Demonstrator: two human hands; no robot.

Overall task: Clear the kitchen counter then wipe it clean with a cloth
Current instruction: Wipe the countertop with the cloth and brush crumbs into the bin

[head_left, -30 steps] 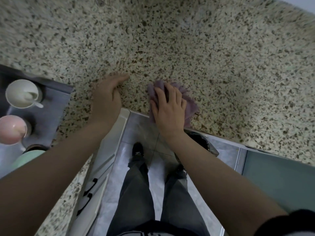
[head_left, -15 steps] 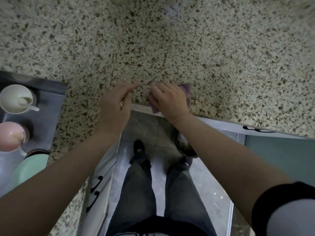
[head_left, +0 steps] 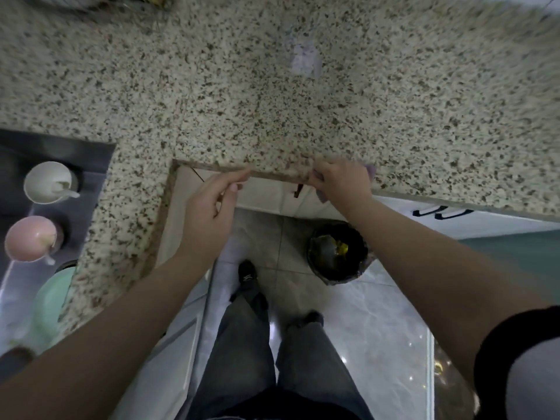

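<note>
Countertop: speckled granite, L-shaped, bare across the visible span apart from a pale glare patch near the back. Cleared items sit in the sink at far left: a white cup with a spoon, a pink cup, and a green bowl below them.

Cloth: purple, mostly hidden. It is bunched under the right hand at the counter's front edge, with only a corner showing past the knuckles and a sliver below the palm. The right fingers are curled closed over it, pressing it against the lip.

Left hand: cupped just below the edge, to the left of the cloth; fingers loosely extended, thumb apart, nothing held. Whether it touches the edge cannot be told.

Bin: black-lined, on the floor below and between the arms, near the right foot.

Judgement: the step looks like drawing debris off the front edge into the waiting palm. To do it well:
- keep the cloth flat on the stone up to the lip, with no early lift;
- hold the cupped palm tight under the edge, directly below the cloth's path;
- pull in one slow stroke, so crumbs fall into the palm and do not scatter to the floor;
- empty the palm over the bin.

Blur at the frame edges limits detail.
</note>
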